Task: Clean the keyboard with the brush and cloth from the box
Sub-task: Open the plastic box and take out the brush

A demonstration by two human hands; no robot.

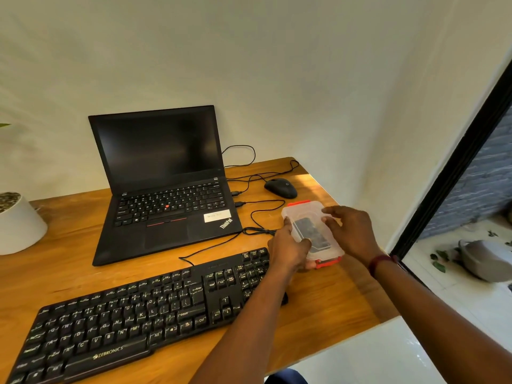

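Note:
A clear plastic box (306,217) with red latches at both ends sits at the right side of the wooden desk (332,306), its lid on. Something dark shows through the lid; I cannot tell what it is. My left hand (288,252) grips the box's near left edge, thumb on the lid. On the far right side of the box rests my right hand (350,231), fingers curled over the lid. A black external keyboard (133,320) lies at an angle at the desk's front, its right end just under my left hand.
An open black laptop (163,187) stands behind the keyboard, with cables (260,214) running across the desk to a black mouse (281,187). A white plant pot (16,223) stands at the left edge. The desk's right edge drops off to a white floor.

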